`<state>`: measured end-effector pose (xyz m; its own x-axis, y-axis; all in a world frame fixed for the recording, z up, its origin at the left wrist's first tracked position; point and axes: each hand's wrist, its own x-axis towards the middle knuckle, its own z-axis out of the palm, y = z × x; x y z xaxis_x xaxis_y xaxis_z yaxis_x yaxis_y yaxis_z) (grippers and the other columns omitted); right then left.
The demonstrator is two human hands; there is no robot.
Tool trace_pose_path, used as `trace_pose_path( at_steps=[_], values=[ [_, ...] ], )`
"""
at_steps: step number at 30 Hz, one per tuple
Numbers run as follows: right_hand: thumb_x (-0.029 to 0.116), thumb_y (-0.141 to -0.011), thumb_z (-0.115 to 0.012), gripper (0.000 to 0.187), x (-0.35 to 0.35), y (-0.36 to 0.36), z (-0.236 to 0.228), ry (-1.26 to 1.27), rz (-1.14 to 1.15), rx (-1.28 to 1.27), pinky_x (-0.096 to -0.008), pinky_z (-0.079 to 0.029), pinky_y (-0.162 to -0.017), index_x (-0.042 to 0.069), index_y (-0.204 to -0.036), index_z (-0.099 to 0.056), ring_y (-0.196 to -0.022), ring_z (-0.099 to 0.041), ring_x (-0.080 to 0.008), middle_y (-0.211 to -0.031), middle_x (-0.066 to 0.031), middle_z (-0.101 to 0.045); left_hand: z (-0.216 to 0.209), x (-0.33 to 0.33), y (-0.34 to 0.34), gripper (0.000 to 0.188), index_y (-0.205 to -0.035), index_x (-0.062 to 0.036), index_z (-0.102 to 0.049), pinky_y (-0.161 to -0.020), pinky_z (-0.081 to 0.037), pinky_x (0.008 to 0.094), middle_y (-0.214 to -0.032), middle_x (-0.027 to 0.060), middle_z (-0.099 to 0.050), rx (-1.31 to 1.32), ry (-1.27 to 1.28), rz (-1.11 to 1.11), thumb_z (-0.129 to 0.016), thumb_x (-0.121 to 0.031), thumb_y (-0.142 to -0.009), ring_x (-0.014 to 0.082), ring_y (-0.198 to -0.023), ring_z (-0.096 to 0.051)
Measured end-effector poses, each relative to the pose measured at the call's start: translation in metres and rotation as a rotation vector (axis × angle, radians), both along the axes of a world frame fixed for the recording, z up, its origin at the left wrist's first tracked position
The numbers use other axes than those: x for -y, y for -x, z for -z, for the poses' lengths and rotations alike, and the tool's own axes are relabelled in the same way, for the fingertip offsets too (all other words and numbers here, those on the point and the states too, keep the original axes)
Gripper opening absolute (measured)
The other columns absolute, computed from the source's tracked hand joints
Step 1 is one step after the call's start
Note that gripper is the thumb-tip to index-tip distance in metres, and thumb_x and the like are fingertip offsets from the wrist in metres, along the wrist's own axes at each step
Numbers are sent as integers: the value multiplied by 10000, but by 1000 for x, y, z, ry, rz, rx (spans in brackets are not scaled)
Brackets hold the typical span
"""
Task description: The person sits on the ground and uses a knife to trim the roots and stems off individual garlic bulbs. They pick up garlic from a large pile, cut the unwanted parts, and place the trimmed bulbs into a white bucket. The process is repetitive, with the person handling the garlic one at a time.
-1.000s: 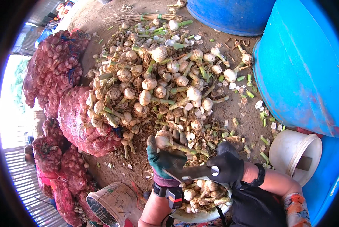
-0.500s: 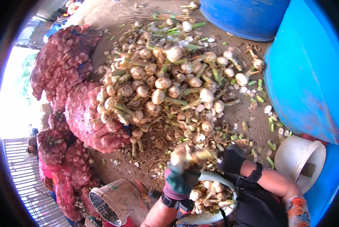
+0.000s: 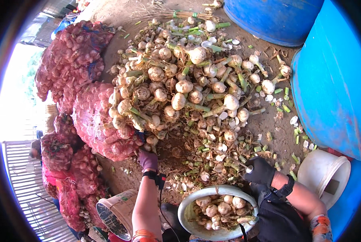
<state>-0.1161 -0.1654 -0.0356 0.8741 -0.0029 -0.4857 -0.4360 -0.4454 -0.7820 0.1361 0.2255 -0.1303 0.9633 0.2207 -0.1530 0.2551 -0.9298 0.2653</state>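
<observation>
My left hand (image 3: pixel 149 159), in a purple and dark glove, reaches to the near left edge of a heap of garlic bulbs (image 3: pixel 183 86) with cut green stems. It is beside a garlic bulb (image 3: pixel 152 140); its fingers are mostly hidden, so I cannot tell if they grip it. In a black glove, my right hand (image 3: pixel 259 171) is closed on a knife (image 3: pixel 241 163), whose thin blade points left over the trimmings. Just below the hands, a pale round basin (image 3: pixel 183 205) holds several trimmed garlic bulbs (image 3: pixel 224 208).
Red mesh sacks (image 3: pixel 98 121) full of bulbs stand at the left. A dirty white bucket (image 3: pixel 117 207) leans at the lower left, another white bucket (image 3: pixel 321 171) lies at the right. Blue drums (image 3: pixel 275 20) stand at the far right. A twig broom (image 3: pixel 184 15) lies behind the heap.
My left hand has moved from above the basin, where it held a blurred bulb, left and forward to the heap's edge. My right hand has shifted slightly right. The view has shifted a little.
</observation>
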Motion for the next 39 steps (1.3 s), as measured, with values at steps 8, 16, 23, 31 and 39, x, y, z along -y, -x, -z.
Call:
trace_pose_path(
  at_steps=[8, 16, 23, 31, 39],
  values=[
    [261, -649, -632, 219, 1, -11, -23, 62, -27, 24, -399, -491, -588, 61, -737, -627, -616, -606, -339, -649, -154, -608, -22, 31, 49, 334, -1042, 19, -558, -679, -530, 316, -904, 62, -632, -411, 1084, -197, -621, 37, -714, 189, -757, -634],
    [196, -712, -578, 115, -24, -38, -70, 224, -235, 361, -394, -481, -533, 96, -751, -619, -585, -618, -291, -634, -113, -604, -130, 136, 115, 426, -1142, 8, -519, -800, -522, 349, -1002, 105, -637, -659, 1369, 115, -681, -171, -792, 207, -881, -632],
    [173, -705, -588, 123, -22, -36, -85, 271, -306, 423, -399, -484, -512, 78, -780, -607, -570, -622, -283, -631, -112, -605, -157, 162, 146, 570, -1274, -15, -368, -856, -497, 337, -1114, 106, -585, -715, 1368, 194, -661, -123, -798, 178, -973, -594],
    [178, -684, -605, 103, -18, -30, -75, 200, -302, 380, -394, -488, -549, 96, -746, -611, -615, -628, -284, -664, -97, -615, -158, 166, 164, 533, -1243, 4, -398, -844, -485, 282, -1085, 99, -609, -661, 1275, 420, -660, -148, -805, 141, -937, -606],
    [192, -693, -583, 125, -11, -22, -51, 195, -289, 373, -406, -487, -568, 100, -768, -618, -633, -626, -297, -669, -110, -619, -156, 156, 163, 479, -1066, -21, -556, -773, -489, 307, -950, 51, -642, -964, 1370, 479, -762, -213, -678, 173, -869, -620]
  ],
)
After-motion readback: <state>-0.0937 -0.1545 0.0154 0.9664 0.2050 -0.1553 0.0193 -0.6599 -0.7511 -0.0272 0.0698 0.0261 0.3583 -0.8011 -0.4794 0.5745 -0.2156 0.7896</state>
